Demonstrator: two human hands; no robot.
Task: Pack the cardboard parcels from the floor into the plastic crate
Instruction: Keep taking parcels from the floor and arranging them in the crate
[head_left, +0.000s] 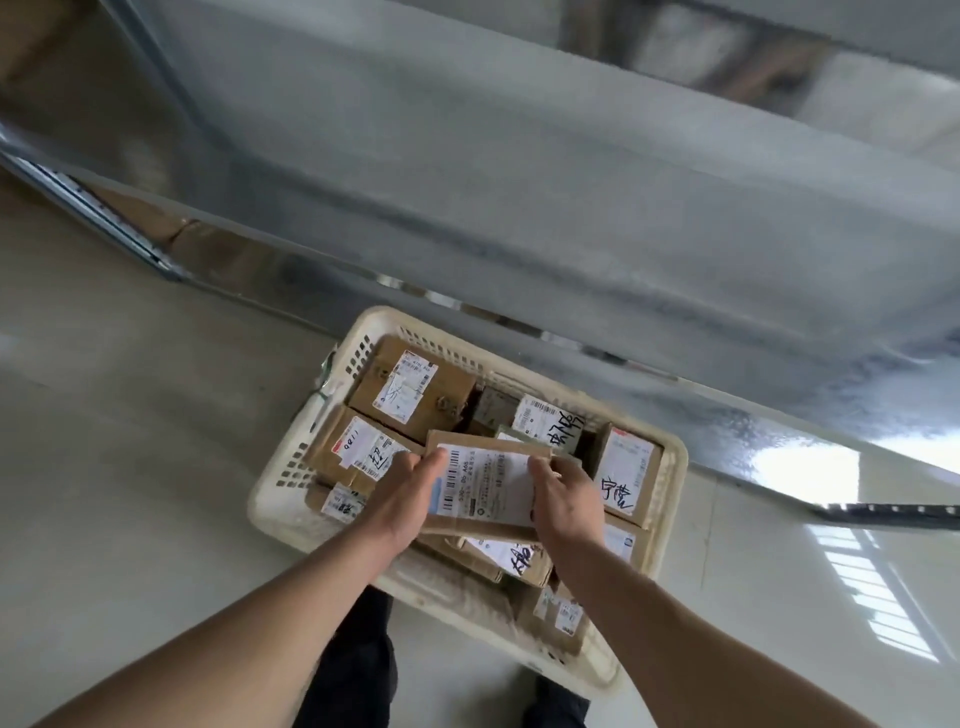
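The floor (130, 467) is pale, glossy and smooth. To the right a bright patch of light (810, 465) glares off it, and nearer lies the barred reflection of a window (878, 587). A long grey metal shelf (519, 208) runs slantwise across the room, its surface blurred. Brown cardboard boxes (171, 228) sit in shadow beneath it at the left

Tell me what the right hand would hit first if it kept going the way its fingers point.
The right hand, gripping the flat parcel, points up-left along it. Going on, it would probably meet the dark-scribbled parcel packed in the crate; depth is unclear.
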